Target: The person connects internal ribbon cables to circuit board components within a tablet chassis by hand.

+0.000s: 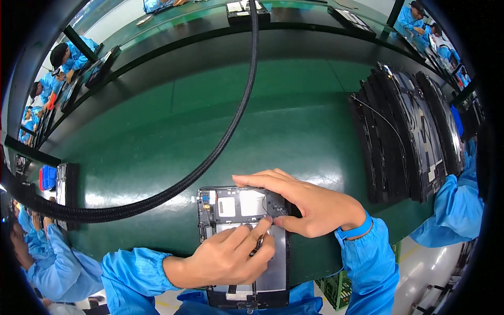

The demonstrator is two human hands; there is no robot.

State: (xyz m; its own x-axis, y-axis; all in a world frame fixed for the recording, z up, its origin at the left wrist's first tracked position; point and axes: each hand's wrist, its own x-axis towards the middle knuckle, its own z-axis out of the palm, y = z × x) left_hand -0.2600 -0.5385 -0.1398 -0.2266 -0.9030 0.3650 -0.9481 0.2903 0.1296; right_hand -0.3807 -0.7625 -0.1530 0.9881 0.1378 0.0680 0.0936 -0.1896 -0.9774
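Note:
An opened tablet-like device point(273, 265) lies on the bench in front of me, its near end close to my body. It has a black frame, silver panels and a board section at the far end. My left hand point(231, 254) is over its middle, fingers bent together around a small dark item, mostly hidden. The left fingertips press near the board's right side. My right hand point(310, 202) arches over the device's far right corner. Its fingers stretch along the far edge, and its thumb touches down close to the left fingertips.
Several black device shells point(409, 131) stand in a row on the right of the green bench point(157, 136). A thick black braided cable point(231, 131) hangs across the view. Co-workers in blue sit left, right and beyond. A green crate point(336, 291) is below the bench.

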